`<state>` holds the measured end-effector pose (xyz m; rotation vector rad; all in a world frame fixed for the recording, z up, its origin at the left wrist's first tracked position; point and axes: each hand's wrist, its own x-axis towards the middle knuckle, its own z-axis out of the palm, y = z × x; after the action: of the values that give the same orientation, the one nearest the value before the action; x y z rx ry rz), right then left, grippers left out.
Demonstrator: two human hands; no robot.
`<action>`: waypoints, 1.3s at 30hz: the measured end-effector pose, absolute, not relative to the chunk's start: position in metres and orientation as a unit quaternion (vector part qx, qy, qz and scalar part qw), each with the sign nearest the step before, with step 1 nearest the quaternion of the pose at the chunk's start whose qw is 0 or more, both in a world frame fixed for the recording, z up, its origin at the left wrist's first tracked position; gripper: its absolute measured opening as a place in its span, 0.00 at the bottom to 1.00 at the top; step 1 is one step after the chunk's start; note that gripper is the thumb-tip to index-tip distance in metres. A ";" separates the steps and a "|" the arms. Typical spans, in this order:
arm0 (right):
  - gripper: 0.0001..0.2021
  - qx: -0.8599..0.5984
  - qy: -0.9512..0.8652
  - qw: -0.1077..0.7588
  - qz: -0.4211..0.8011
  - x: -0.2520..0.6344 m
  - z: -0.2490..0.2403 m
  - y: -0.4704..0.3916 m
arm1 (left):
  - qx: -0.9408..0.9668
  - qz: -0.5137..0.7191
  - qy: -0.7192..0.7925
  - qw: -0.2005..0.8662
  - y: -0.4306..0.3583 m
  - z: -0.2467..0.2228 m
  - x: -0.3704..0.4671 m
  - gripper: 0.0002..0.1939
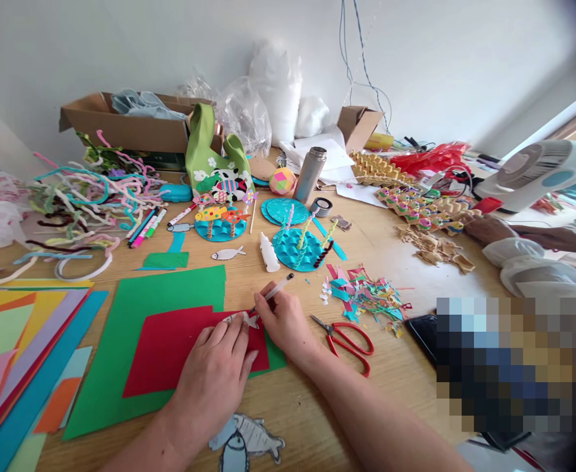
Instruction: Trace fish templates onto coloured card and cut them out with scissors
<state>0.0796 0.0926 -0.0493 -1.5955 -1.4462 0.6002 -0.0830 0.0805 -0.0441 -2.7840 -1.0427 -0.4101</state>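
Fingers outstretched, my left hand [219, 367] lies flat on red paper [167, 351], pressing down a small white fish cutout [253, 321] partly hidden under the fingertips. My right hand [288, 321] grips a pen [280, 287], its tip end close to the fish's tail. Beneath the red paper is a larger green sheet [115, 367]. Red-handled scissors [349, 339] rest to the right of my right forearm. Grey paper fish [261, 436] lie below my hands, near the table's front edge. Another white fish cutout [227, 254] sits farther back.
Coloured sheets [32, 354] are stacked at left, pipe cleaners [96, 196] behind. A white glue bottle [268, 254], blue disc crafts [298, 250], a metal flask [311, 174] and paper scraps [366, 292] occupy the middle. A fan [538, 174] and another person's arm [523, 236] are at right.
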 end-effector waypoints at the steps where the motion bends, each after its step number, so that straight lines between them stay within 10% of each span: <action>1: 0.09 -0.644 -0.581 0.435 0.242 0.080 -0.049 0.093 | -0.926 -0.134 -0.346 0.071 0.080 -0.044 -0.083 0.18; 39: 0.07 -0.665 -0.577 0.411 0.237 0.085 -0.042 0.094 | -0.929 -0.119 -0.345 0.064 0.082 -0.041 -0.081 0.17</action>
<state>0.0854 0.0941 -0.0418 -1.6739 -1.4518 0.5953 -0.0809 0.0817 -0.0414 -2.8042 -1.0406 -0.3602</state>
